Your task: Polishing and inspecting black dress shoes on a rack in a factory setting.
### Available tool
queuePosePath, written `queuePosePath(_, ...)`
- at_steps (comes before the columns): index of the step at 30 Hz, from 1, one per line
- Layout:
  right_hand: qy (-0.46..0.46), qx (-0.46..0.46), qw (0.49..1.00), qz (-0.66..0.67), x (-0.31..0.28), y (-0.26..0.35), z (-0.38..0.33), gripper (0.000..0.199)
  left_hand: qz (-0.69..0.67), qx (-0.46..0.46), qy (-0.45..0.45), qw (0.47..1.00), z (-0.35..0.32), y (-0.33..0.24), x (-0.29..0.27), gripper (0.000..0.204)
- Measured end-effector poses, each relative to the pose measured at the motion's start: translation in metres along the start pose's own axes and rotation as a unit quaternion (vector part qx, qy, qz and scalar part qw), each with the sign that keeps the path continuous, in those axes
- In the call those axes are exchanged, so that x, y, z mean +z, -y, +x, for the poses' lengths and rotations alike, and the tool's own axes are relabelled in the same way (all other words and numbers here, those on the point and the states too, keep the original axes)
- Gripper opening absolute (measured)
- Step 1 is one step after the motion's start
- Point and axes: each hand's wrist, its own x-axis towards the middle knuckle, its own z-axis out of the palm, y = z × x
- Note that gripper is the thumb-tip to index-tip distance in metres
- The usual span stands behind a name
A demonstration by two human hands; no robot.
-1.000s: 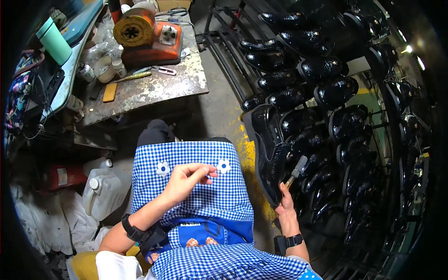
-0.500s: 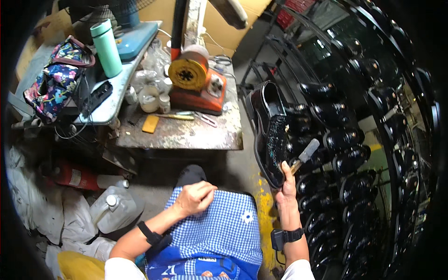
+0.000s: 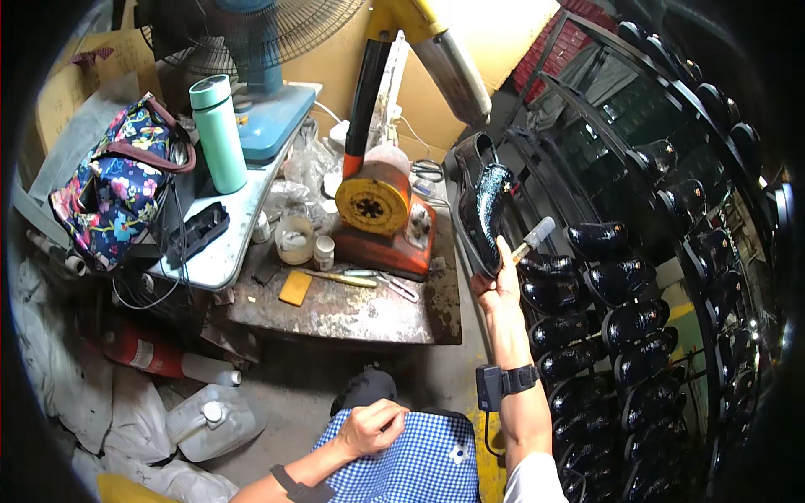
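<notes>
My right hand (image 3: pixel 501 289), arm stretched forward, grips a glossy black shoe (image 3: pixel 486 197) by one end, its opening toward the far side. The same hand also holds a small tool with a wooden handle and a flat pale head (image 3: pixel 538 234), jutting out to the right of the shoe; whether it is a brush or a spatula I cannot tell. Over my lap, my left hand (image 3: pixel 372 426) is closed with curled fingers. Anything inside it is hidden. Below it lies a blue-and-white checked apron (image 3: pixel 419 461).
An orange machine (image 3: pixel 381 243) stands on a worn workbench (image 3: pixel 352 318), with jars, a yellow block (image 3: pixel 294 287) and hand tools nearby. Racks of black shoes (image 3: pixel 641 323) line the right. A green bottle (image 3: pixel 218 134) and floral bag (image 3: pixel 126 180) occupy the left table; a plastic jug (image 3: pixel 222 423) is below.
The view has tilted up, so the bench sits lower in the picture. My right arm reaches farther forward with the shoe, which has turned somewhat. My left hand remains closed over my lap.
</notes>
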Motion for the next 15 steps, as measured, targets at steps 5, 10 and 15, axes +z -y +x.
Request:
queuePosePath(5,0.026,-0.015,0.999,0.017,0.020,0.005,0.020,0.023,-0.038,-0.052,-0.001,0.998,0.002,-0.001,0.000,0.007)
queuePosePath(10,0.039,-0.014,0.999,0.018,0.032,0.010,0.030,0.024,-0.047,-0.069,0.001,0.997,0.002,-0.002,0.002,0.007)
queuePosePath(15,0.028,-0.008,0.999,0.025,0.040,0.015,0.036,0.025,-0.055,-0.068,0.002,0.996,0.002,-0.001,0.003,0.006)
